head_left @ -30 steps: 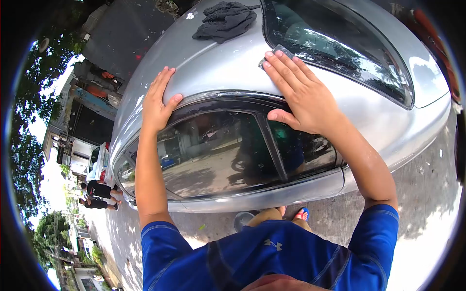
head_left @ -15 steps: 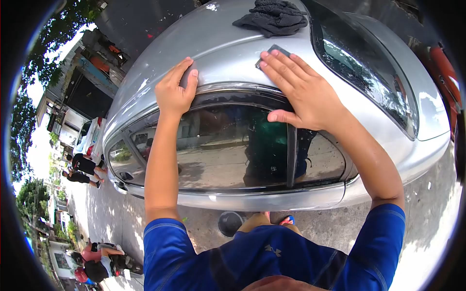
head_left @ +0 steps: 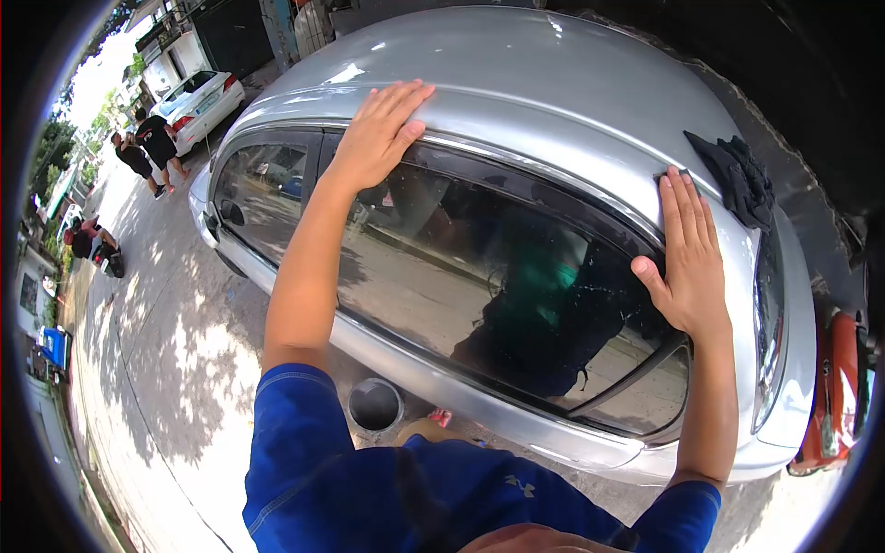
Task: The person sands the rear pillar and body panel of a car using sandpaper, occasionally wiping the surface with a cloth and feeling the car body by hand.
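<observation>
Shifted nearer the cloth, R hand spreads flat over pad on roof, L hand flat, empty; rub prob. unfinished.

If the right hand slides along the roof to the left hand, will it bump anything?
Nothing visible stands in between: silver roof runs from the right hand to the left hand. The dark cloth lies outside that path.

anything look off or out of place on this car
Not much. The one untidy thing is the dark cloth, crumpled in a heap near the rear of the car roof, beside the right hand. No clear spill or damage shows, though glare washes out some spots.
</observation>
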Action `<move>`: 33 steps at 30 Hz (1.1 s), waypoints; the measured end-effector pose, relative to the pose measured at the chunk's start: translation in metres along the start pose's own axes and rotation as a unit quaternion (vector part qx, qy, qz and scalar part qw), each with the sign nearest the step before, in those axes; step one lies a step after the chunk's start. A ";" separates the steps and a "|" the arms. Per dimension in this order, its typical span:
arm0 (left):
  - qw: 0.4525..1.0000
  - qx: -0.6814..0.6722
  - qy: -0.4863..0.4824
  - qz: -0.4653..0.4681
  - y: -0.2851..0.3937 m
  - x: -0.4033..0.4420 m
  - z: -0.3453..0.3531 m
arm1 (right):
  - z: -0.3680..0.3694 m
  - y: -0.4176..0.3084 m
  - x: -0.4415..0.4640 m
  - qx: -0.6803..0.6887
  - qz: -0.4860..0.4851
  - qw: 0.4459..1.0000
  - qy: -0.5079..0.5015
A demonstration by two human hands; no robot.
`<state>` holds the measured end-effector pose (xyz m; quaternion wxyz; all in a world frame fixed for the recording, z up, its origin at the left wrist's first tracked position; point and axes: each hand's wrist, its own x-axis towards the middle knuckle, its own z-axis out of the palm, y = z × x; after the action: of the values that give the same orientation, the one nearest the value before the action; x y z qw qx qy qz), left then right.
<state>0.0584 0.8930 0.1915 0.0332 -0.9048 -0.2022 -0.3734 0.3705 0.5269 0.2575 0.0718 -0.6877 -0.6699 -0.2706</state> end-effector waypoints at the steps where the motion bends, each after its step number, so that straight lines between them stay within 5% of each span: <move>1: 0.999 -0.004 0.007 -0.037 -0.026 -0.005 -0.003 | 0.003 -0.008 0.025 -0.001 -0.023 1.000 -0.011; 6: 0.993 -0.016 0.062 -0.104 -0.095 -0.018 -0.005 | 0.058 -0.085 0.155 0.054 -0.137 0.989 0.008; 10: 0.992 -0.039 0.067 -0.100 -0.089 -0.015 -0.001 | 0.073 -0.093 0.164 0.069 -0.175 0.982 0.021; 16: 0.986 0.018 0.048 -0.156 -0.083 -0.017 0.007 | -0.008 0.042 -0.029 0.053 0.086 0.995 -0.021; 22: 0.982 0.018 -0.032 -0.185 -0.083 -0.012 -0.008 | 0.034 -0.083 0.066 0.034 -0.051 0.997 0.048; 26: 0.978 0.053 -0.051 -0.198 -0.080 -0.005 0.002 | 0.012 0.007 -0.033 0.001 0.246 0.964 0.101; 28: 0.964 0.104 -0.081 -0.232 -0.035 0.012 0.001 | 0.008 -0.024 -0.035 0.009 0.190 0.978 0.090; 30: 0.996 0.047 -0.067 -0.041 0.040 0.027 0.012 | 0.004 -0.029 -0.037 0.028 0.126 0.990 0.064; 33: 0.962 -0.006 -0.110 0.250 0.166 0.055 0.004 | 0.002 0.034 -0.057 0.037 0.287 0.950 0.118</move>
<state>0.1617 0.7603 0.2418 0.0973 -0.9623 0.0303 -0.2522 0.4067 0.4745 0.2378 0.2498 -0.8109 -0.4408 -0.2927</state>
